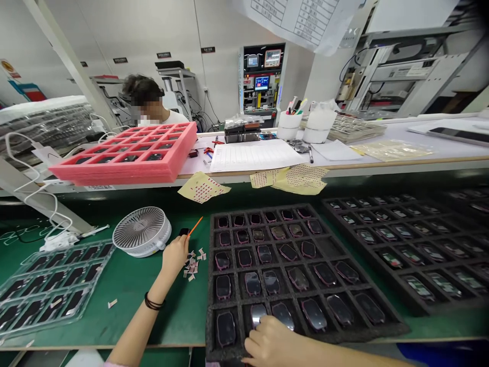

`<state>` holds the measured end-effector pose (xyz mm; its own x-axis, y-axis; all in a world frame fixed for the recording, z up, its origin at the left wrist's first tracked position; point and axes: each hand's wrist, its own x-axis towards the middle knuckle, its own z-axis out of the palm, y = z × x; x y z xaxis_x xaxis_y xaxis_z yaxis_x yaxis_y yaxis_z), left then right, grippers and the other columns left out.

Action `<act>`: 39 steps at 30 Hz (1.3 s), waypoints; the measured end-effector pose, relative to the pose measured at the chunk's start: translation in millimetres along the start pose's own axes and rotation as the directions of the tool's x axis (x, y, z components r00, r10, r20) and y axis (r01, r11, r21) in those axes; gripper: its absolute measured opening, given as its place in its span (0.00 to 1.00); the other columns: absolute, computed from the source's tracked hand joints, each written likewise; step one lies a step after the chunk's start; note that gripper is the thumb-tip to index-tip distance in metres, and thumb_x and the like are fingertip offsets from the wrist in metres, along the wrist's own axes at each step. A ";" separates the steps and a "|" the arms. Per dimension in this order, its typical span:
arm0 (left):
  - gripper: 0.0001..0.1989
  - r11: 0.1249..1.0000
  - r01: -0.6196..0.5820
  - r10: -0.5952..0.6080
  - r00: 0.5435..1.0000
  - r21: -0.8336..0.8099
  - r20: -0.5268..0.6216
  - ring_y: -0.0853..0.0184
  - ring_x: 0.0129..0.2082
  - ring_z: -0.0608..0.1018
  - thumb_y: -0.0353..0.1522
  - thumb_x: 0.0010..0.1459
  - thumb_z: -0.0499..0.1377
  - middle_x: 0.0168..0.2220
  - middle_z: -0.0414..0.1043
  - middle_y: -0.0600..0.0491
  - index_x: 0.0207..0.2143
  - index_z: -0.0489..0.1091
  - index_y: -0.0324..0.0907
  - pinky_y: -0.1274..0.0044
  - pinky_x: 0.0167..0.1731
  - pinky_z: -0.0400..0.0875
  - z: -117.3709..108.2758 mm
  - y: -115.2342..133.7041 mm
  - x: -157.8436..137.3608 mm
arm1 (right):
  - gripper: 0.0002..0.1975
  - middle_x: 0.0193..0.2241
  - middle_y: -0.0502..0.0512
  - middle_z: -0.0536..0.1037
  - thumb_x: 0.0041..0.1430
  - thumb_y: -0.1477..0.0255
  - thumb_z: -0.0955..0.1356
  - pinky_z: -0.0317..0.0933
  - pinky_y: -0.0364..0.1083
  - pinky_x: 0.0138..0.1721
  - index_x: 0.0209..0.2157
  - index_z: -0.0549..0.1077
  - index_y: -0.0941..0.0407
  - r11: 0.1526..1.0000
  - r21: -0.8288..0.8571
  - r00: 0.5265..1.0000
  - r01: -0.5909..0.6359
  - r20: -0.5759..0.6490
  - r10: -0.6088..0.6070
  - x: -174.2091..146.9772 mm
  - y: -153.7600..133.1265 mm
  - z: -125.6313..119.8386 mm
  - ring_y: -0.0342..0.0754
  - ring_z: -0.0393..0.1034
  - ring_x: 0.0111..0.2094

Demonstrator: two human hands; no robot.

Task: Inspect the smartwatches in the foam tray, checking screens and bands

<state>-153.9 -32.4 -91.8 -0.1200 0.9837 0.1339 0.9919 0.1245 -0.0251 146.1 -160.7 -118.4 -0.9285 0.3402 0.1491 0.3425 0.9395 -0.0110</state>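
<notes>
My left hand (175, 257), a dark band on its wrist, is closed around a thin pointed orange stick (196, 226). A small black piece (184, 232) shows just past its fingers; whether they touch it I cannot tell. Beside that hand lies a loose pile of small whitish-pink tabs (193, 265) on the green mat. At the front row of a black foam tray (237, 298), my right hand (269, 342) has its fingers curled next to a shiny dark-screened device (259, 312). Its fingertips are hidden. Similar rounded devices fill most of the tray's compartments.
A white round fan (142, 230) stands behind a clear plastic tray of black pieces (53, 280). More dark trays (385, 255) lie at right. Above, a shelf holds a pink foam tray (160, 175), papers (255, 155) and pen cups (289, 125). Behind it sits another person (160, 116).
</notes>
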 end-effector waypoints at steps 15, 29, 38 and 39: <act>0.18 0.999 -0.047 0.047 0.997 0.002 -0.068 0.63 0.34 0.76 0.35 0.67 0.41 0.35 0.73 0.47 0.43 0.69 0.38 0.78 0.27 0.63 -7.3 3.7 1.4 | 0.26 0.66 0.56 0.51 0.67 0.61 0.57 0.40 0.60 0.64 0.63 0.54 0.51 0.945 0.251 0.970 -0.208 -0.074 0.233 -3.5 133.1 -49.7 0.54 0.43 0.66; 0.14 0.998 -0.051 0.048 0.996 -0.035 -0.076 0.60 0.38 0.73 0.33 0.64 0.47 0.38 0.70 0.45 0.43 0.71 0.38 0.73 0.36 0.67 3.5 -13.7 -4.6 | 0.26 0.66 0.52 0.46 0.67 0.59 0.56 0.35 0.60 0.65 0.64 0.50 0.47 0.924 0.299 0.968 -0.239 0.000 0.251 -7.6 160.7 -12.6 0.53 0.38 0.67; 0.15 0.858 -0.468 0.476 0.879 -0.214 -0.015 0.62 0.52 0.69 0.31 0.63 0.49 0.52 0.68 0.48 0.52 0.65 0.43 0.72 0.50 0.64 -22.6 66.2 42.6 | 0.24 0.66 0.54 0.50 0.68 0.61 0.56 0.38 0.61 0.64 0.63 0.55 0.49 0.925 0.288 0.965 -0.249 -0.007 0.262 -7.7 159.2 -13.1 0.52 0.40 0.66; 0.15 0.844 -0.487 0.502 0.865 -0.224 0.011 0.62 0.52 0.69 0.30 0.62 0.51 0.52 0.69 0.47 0.51 0.66 0.42 0.72 0.50 0.65 -23.6 73.4 53.5 | 0.24 0.66 0.55 0.50 0.68 0.61 0.55 0.38 0.61 0.64 0.63 0.55 0.50 0.923 0.288 0.964 -0.254 -0.002 0.266 -7.8 158.7 -14.0 0.52 0.41 0.66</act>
<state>-86.5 26.3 -63.1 0.3937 0.9146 0.0927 0.9050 -0.4033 0.1355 209.7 -14.8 -107.5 -0.8039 0.5774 0.1427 0.5103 0.7928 -0.3332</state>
